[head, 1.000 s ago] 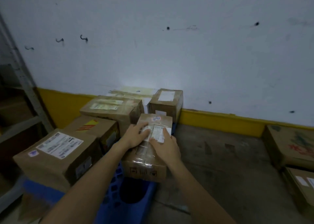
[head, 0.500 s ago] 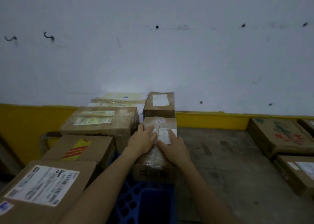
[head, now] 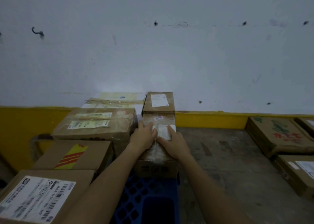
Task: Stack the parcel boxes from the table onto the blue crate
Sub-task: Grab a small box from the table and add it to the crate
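You are pressing your left hand [head: 144, 135] and right hand [head: 175, 143] flat, fingers spread, on a tape-wrapped cardboard parcel [head: 158, 149] sitting on the blue crate [head: 149, 201] — five other boxes are crowding its left and far sides. On the table [head: 229, 164], three more boxes are lying at right.

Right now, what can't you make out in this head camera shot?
- Blue crate: mostly covered by boxes and forearms; extent unknown.
- Taped box under both hands: its label is partly hidden by the right hand.
- Boxes at right: cut off by the frame edge.
- Label print everywhere: too small and dim to read.
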